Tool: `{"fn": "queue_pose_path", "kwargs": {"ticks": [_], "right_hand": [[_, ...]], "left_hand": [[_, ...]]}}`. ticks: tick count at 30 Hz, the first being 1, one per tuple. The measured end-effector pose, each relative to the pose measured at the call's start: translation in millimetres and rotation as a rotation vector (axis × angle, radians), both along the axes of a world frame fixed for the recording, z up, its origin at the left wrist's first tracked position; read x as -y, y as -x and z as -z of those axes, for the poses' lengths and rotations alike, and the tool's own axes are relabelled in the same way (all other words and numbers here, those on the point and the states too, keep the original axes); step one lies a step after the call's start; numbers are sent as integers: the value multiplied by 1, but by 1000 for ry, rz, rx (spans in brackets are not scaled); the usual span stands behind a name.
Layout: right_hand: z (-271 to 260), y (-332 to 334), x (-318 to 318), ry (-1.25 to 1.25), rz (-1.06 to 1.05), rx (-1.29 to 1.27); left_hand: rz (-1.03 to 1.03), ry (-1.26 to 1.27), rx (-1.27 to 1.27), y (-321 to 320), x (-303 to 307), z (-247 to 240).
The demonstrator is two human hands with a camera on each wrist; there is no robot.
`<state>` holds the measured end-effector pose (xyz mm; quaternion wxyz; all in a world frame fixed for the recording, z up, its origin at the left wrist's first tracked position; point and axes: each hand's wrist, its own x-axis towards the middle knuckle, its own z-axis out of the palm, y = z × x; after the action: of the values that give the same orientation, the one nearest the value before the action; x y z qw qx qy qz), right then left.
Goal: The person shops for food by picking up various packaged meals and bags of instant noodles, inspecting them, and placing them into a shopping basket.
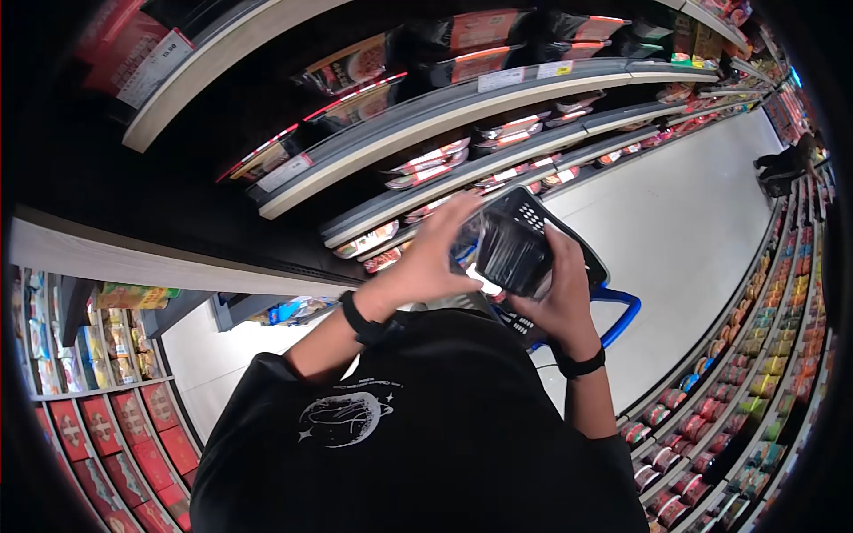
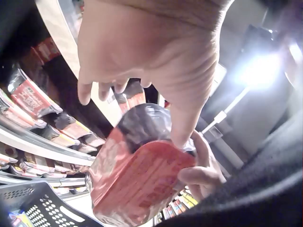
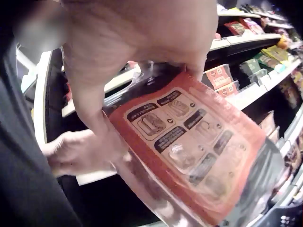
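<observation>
A black and red plastic-wrapped food package [image 1: 514, 253] is held in front of the chest. My right hand [image 1: 564, 289] grips one side of it, with the thumb and fingers on opposite edges in the right wrist view. At the other side is my left hand [image 1: 425, 266], fingers spread and fairly straight; its thumb touches the wrapped edge in the left wrist view. There the package [image 2: 137, 179] shows a red face and a dark clear-wrapped end. Printed picture panels cover the red face of the package [image 3: 189, 142] in the right wrist view.
A dark shopping basket [image 1: 582, 244] sits beyond the hands, beside a blue handle [image 1: 624, 324]. Shelves of packaged food [image 1: 498, 84] run along the left and top. Cup-filled shelves [image 1: 711, 400] line the right, across a pale floor [image 1: 675, 213]. A person [image 1: 786, 164] is far down the aisle.
</observation>
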<state>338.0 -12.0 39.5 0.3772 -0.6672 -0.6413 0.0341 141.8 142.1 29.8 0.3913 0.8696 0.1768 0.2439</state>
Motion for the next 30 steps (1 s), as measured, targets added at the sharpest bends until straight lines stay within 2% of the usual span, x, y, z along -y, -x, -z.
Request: {"fn": "queue_pose_path", "kwargs": {"ticks": [3,6,10,11,12,14,16,17,18,20,21,23,24,26,29,30], "right_hand": [[8,-3,8,100,-55,-24],[21,-6,18,195,-112,-154],[40,-9,28,184,-94,-175],[47,-10,32,178,-63,-160],[54,-12,37,171,-31,-144],[61,-12,41,125,3,-139],[60,-13,49,92,14,-17],[63,-17,49,97,-7,-62],[62,-23,49,105,-25,-33],[68,-33,53,81,-48,71],[71,-37,58,87,1,61],[78,-43,65,6,-44,112],[78,-50,68,5,-22,98],[71,-67,81,105,-122,-39],[82,-102,114,38,452,-125],[92,-117,127,51,632,-51]], "left_hand": [[227,-83,-166,-16,13,1],[291,-33,-250,-29,22,8],[293,-153,-198,-49,37,23],[270,-58,-240,-54,36,28],[197,72,-141,-60,35,42],[-77,320,-100,-74,26,90],[-150,977,-338,-76,25,63],[-88,1214,-448,-77,25,56],[104,1425,-545,-84,18,50],[-8,1574,-411,-101,39,34],[-3,1621,-384,-107,41,42],[-1,1713,-360,-111,39,64],[2,1709,-389,-114,41,72],[-24,1487,-298,-115,44,86],[-95,1401,-376,-118,34,104],[-109,1334,-398,-119,30,113]]}}
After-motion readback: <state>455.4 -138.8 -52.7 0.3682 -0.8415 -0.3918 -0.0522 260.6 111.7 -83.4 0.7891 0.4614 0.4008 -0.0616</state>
